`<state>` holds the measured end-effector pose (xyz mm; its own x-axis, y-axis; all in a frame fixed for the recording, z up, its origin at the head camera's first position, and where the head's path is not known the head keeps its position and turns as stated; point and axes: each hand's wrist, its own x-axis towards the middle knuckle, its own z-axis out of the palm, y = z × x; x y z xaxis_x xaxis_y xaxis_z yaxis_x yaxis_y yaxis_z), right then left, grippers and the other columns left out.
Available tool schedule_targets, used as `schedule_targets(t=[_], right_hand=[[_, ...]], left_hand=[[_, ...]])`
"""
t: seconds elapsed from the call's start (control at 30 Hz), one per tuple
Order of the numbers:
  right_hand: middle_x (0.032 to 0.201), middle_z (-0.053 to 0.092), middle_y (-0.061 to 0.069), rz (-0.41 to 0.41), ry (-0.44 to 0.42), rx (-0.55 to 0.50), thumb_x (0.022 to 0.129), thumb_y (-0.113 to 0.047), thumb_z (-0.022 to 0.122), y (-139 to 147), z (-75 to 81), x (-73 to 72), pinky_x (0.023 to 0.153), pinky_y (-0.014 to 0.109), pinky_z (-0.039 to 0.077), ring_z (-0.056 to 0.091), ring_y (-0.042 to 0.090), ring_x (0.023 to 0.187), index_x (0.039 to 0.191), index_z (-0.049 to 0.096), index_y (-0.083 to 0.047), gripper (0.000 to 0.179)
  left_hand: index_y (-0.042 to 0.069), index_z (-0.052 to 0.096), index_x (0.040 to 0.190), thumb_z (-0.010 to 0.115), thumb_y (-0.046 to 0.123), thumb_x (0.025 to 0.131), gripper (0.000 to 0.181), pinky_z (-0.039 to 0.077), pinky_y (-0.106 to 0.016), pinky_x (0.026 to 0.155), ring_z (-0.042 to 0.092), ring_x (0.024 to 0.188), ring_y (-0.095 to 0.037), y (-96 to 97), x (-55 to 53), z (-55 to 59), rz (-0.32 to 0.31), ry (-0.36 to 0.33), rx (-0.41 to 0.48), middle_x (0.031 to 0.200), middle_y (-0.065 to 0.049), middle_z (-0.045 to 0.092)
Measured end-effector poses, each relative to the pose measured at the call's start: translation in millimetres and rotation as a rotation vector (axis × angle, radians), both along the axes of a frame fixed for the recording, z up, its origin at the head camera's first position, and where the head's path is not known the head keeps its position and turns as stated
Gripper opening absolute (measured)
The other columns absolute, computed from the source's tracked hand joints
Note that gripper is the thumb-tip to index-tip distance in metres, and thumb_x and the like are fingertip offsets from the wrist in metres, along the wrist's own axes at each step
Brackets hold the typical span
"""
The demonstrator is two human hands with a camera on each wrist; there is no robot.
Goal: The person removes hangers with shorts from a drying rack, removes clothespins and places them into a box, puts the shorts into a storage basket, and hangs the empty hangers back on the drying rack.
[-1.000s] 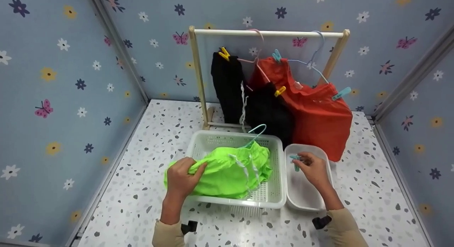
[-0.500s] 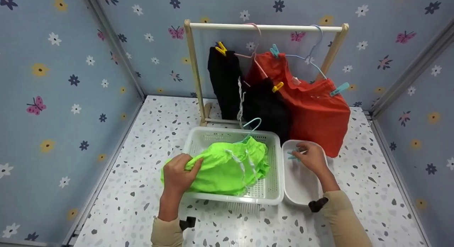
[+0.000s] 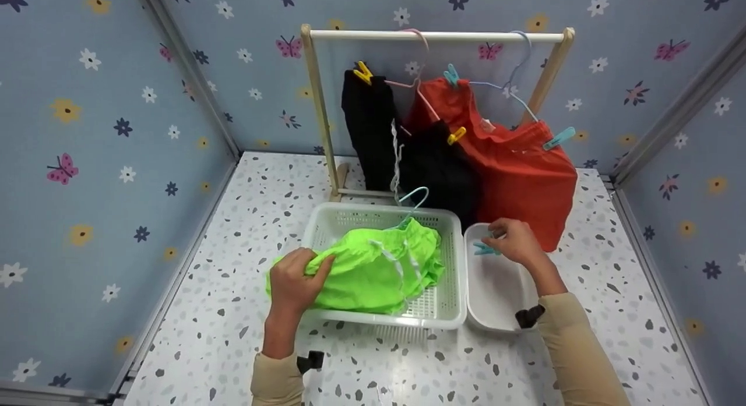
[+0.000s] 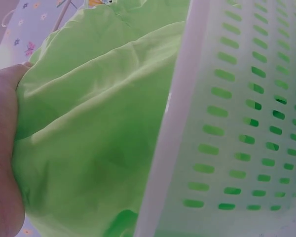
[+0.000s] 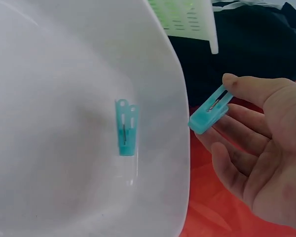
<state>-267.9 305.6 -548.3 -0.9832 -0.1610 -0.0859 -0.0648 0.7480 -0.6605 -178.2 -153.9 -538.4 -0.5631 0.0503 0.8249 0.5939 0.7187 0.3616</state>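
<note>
Lime-green shorts with white drawstrings lie across the white slotted basket, spilling over its left side. My left hand grips their left end; in the left wrist view the bunched cloth hides its fingertips. A mint hanger stands out at the back of the shorts. In the right wrist view my right hand pinches a teal clothespin by its handle end, near the rim of the white bin. A second teal clothespin lies inside the bin, apart from the hand.
Behind the basket stands a wooden rack with a white rail. Black shorts hang there from a pink hanger with yellow clothespins. Red shorts hang beside them, held by teal clothespins. Flowered panels enclose the table.
My right hand has shifted toward the bin's far edge with one clothespin, leaving the other in the bin. My left hand keeps its grip on the shorts. The head view has tilted slightly.
</note>
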Motion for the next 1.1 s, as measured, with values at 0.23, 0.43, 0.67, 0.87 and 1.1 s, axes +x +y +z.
schedule_targets(t=[0.23, 0.43, 0.67, 0.87, 1.1], right_hand=[[0.105, 0.067, 0.02, 0.041, 0.013, 0.063, 0.085, -0.015, 0.075, 0, -12.2, -13.5, 0.082, 0.049, 0.05, 0.062, 0.032, 0.094, 0.113, 0.067, 0.002, 0.034], [0.109, 0.067, 0.019, 0.03, 0.002, 0.08, 0.083, -0.008, 0.076, 4, -22.4, -17.6, 0.085, 0.048, 0.05, 0.061, 0.032, 0.097, 0.116, 0.067, 0.0, 0.035], [0.112, 0.066, 0.016, -0.01, -0.071, 0.095, 0.085, -0.008, 0.073, 5, -30.7, -17.0, 0.088, 0.049, 0.049, 0.06, 0.032, 0.102, 0.12, 0.067, -0.003, 0.036], [0.109, 0.067, 0.012, -0.016, -0.066, 0.081, 0.084, -0.013, 0.075, 3, -33.9, -15.3, 0.088, 0.048, 0.049, 0.061, 0.03, 0.1, 0.117, 0.068, -0.007, 0.034], [0.102, 0.068, 0.007, -0.046, -0.021, 0.07, 0.089, -0.019, 0.07, 0, -33.8, -13.9, 0.085, 0.047, 0.049, 0.06, 0.027, 0.094, 0.109, 0.071, -0.011, 0.022]], left_hand=[[0.012, 0.055, 0.066, 0.073, 0.028, 0.085, 0.031, 0.039, -0.033, 0.044, 0.045, 0.048, -0.015, -1.0, 0.1, -0.2, 0.012, 0.0, 0.0, 0.058, 0.002, 0.049], [0.013, 0.054, 0.065, 0.074, 0.027, 0.084, 0.031, 0.037, -0.033, 0.044, 0.042, 0.048, -0.013, -1.3, -1.9, 0.0, 0.015, 0.008, -0.004, 0.058, 0.003, 0.048], [0.012, 0.053, 0.064, 0.075, 0.026, 0.083, 0.032, 0.037, -0.033, 0.044, 0.043, 0.048, -0.014, -3.0, -0.5, -2.4, 0.018, -0.046, 0.013, 0.058, 0.002, 0.047], [0.012, 0.054, 0.066, 0.075, 0.026, 0.083, 0.031, 0.039, -0.034, 0.046, 0.046, 0.049, -0.014, -4.4, 0.0, -5.6, 0.013, -0.074, 0.032, 0.059, 0.003, 0.05], [0.012, 0.054, 0.066, 0.075, 0.028, 0.084, 0.032, 0.04, -0.034, 0.046, 0.046, 0.049, -0.015, -5.5, -1.7, -6.2, 0.028, -0.06, 0.033, 0.06, 0.002, 0.05]])
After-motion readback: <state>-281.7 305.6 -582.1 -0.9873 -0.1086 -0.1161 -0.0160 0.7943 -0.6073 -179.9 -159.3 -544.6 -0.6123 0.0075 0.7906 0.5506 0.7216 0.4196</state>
